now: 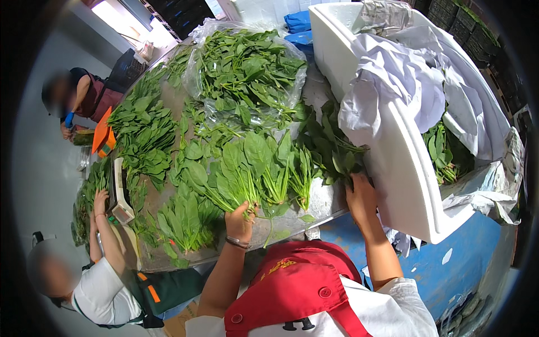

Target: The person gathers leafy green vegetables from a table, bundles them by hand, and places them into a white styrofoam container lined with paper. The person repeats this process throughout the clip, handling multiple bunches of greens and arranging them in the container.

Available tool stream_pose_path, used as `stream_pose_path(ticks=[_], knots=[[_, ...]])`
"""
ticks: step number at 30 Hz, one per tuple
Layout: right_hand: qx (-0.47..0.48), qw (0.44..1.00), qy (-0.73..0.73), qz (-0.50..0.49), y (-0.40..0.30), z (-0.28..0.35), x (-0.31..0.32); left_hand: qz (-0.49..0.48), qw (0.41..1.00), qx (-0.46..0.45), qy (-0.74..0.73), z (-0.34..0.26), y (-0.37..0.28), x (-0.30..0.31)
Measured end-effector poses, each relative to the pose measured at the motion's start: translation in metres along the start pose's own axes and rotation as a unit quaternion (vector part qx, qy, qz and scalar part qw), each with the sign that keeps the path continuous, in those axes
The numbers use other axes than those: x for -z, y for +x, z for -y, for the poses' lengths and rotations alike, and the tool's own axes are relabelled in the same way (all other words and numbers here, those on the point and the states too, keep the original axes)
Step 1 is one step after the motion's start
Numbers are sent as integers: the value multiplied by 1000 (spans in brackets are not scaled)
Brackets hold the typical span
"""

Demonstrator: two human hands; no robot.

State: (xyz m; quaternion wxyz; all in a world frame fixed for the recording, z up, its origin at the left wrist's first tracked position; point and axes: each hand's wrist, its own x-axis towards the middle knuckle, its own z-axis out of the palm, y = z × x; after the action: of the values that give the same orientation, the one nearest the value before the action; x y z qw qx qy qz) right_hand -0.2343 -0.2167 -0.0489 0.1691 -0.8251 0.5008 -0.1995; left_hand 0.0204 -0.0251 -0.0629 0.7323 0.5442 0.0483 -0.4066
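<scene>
My left hand (239,224) grips the root ends of a bunch of leafy greens (236,172) that look like spinach, with the leaves fanned away from me. Beside that bunch, two smaller bundles (276,179) lie on the metal table (269,229) with their pinkish root ends toward me. My right hand (361,198) reaches to the stems of shaded dark greens (328,139), close against a white foam box (406,177). Shadow and leaves hide its fingertips, so its grip is unclear. Another bundle (187,221) lies left of my left hand.
A clear plastic bag (299,80) heaped with greens stands at the back. White paper (391,76) drapes over the foam box, which holds more greens (438,156). A scale (123,210) stands at left, near a co-worker's hands (100,204). Another gloved person works farther off beside an orange container (103,132).
</scene>
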Motion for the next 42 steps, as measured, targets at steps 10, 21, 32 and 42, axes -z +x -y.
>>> stream_pose_path(ticks=[10,21,32,42], knots=[[1,916,380,129,77,140,75,14,999,41,-22,-14,-4,-3],[-178,949,19,260,31,93,-2,154,953,255,-55,-47,23,20],[-159,905,333,211,32,138,-88,98,968,136,184,-41,37,-26],[-224,805,498,232,68,134,-94,-3,983,88,159,-50,71,-23]])
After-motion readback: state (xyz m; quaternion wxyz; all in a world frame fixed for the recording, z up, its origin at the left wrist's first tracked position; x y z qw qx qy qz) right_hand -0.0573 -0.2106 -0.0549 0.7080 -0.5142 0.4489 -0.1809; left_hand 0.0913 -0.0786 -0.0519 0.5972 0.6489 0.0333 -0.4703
